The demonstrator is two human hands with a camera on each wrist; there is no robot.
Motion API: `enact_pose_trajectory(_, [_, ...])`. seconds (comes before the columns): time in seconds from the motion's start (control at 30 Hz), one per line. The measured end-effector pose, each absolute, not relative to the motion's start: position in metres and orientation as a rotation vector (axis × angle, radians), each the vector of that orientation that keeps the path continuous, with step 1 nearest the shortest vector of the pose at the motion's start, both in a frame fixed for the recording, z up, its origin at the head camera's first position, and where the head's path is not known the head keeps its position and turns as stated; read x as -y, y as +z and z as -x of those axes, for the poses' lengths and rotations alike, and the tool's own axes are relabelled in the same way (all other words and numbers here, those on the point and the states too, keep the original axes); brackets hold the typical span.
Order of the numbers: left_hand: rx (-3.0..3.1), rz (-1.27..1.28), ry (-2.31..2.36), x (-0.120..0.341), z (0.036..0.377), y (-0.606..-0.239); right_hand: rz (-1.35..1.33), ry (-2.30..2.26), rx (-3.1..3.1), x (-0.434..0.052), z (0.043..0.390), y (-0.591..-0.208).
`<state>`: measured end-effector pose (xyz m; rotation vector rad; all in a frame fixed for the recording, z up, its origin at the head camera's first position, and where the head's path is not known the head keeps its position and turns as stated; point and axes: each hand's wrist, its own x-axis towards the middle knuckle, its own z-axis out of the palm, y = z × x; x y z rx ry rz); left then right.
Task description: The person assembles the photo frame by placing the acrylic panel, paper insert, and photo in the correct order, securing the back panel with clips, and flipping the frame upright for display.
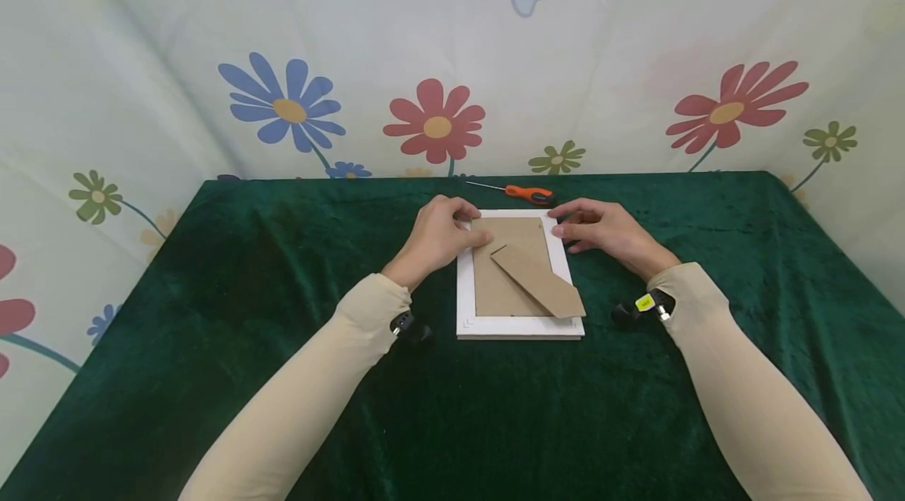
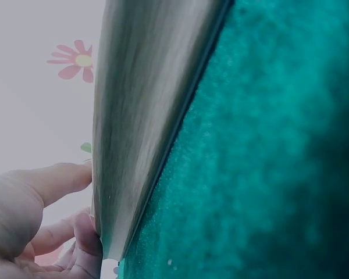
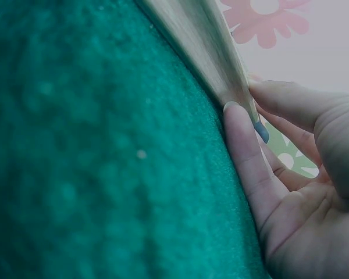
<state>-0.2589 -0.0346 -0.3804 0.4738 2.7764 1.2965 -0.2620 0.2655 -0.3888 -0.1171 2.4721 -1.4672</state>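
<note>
"Where is the picture frame lying?"

"It is lying back side up on the green-covered tabletop, with the screwdriver resting just past its far edge."

"And the grip?"

"Both hands are holding it: the left hand is gripping the far left corner, its thumb lying over the top, while the right hand is pinching the far right corner."

"How is it likely handling?"

"Probably light and stiff, with smooth rails offering little friction. The backing board and the slanting stand flap are looking thin and easily bent, so the rigid white border is making the safer hold, on opposite sides."

"What is hiding?"

"The front is facing down, so nobody is telling whether glass is sitting there. Some left fingertips are disappearing behind the far edge, and both wrist views are blurring and cutting off most of the frame."
</note>
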Motion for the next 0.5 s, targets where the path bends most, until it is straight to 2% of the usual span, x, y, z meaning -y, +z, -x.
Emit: enact_pose_trajectory(0.5, [-2.776,-0.473,1.321,0.0348,0.262,-0.3836,0.118,-1.463,-2.477,-0.2653,0.2611,-0.3886])
